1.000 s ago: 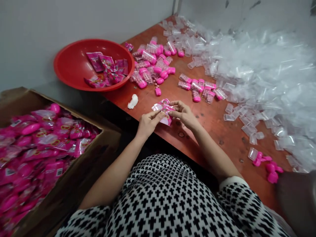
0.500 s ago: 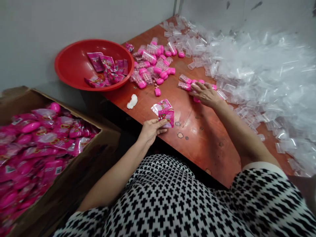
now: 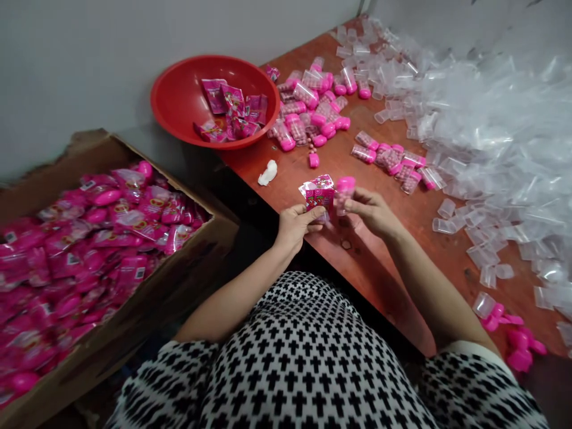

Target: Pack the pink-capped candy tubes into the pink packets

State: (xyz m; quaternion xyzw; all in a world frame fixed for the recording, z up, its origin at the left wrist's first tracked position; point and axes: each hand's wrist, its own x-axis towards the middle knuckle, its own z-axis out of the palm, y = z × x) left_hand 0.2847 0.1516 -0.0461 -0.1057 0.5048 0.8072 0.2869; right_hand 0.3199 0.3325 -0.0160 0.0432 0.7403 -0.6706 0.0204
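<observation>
The grip of your left hand [image 3: 292, 229] is pinched on a printed pink sachet [image 3: 317, 198] above the counter [image 3: 388, 292]. The grip of your right hand [image 3: 374, 212] is clamped on a pink-capped vial [image 3: 344, 194], just right of the sachet, long axis near-vertical in view, capped end uppermost.

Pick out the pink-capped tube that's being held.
The tube in the right hand, beside the left hand; the other loose tubes rest on the table.

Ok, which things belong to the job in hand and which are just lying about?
Likely the job: pink packet in left hand; capped tube in right hand; bead-filled tubes; red bowl; cardboard box.
Apparently lying about: white wad; clear plastic tubes; pink pieces.
</observation>
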